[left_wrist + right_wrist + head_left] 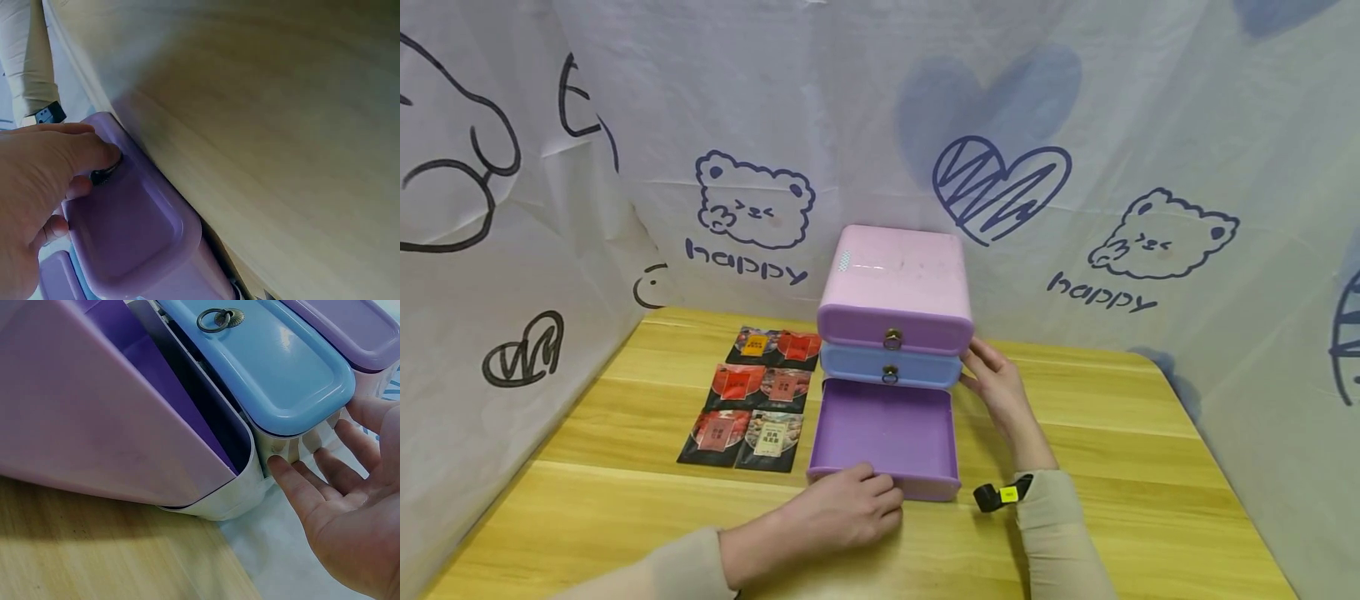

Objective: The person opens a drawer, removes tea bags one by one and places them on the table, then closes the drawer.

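Note:
A small three-tier drawer cabinet stands on the table, pink on top. Its bottom purple drawer is pulled out toward me, with the bare inside showing. At the drawer's front, my left hand pinches the dark metal ring pull between thumb and fingers. My right hand is at the cabinet's right side, its fairly straight fingers touching the side wall beside the blue middle drawer. The middle drawer and the purple-fronted top drawer are closed.
Several flat black-and-red sachets lie in rows left of the cabinet. Behind the table hangs a white cloth printed with bears and hearts. The wooden table extends to the right of the cabinet.

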The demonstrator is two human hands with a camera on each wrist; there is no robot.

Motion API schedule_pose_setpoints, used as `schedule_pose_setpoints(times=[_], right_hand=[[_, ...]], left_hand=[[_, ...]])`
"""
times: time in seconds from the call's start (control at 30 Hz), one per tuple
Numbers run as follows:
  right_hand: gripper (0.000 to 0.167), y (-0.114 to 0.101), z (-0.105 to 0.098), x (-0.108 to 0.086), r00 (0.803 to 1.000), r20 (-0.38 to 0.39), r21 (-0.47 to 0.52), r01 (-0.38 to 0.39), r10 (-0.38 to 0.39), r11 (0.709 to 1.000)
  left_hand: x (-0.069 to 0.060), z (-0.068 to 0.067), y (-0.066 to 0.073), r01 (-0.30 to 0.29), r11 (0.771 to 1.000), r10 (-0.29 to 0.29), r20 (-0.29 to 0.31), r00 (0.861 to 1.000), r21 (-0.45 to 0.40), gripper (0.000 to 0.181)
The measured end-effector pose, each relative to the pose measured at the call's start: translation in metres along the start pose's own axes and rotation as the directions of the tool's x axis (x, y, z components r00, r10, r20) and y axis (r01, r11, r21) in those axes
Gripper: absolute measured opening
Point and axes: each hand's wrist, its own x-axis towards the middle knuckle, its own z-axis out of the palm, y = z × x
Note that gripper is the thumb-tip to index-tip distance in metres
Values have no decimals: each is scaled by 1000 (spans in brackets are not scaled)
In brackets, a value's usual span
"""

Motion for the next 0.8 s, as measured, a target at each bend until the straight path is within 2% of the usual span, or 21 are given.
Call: schedule_pose_setpoints(times=[0.47,0.8], right_hand=[[54,0,0,0,1000,-3,-8,1,-1,1000],[54,0,1,0,1000,-7,22,-3,3,1000]], left_hand=[[4,5,6,29,998,-30,7,1000,59,16],[5,6,7,42,995,-43,12,999,88,16]])
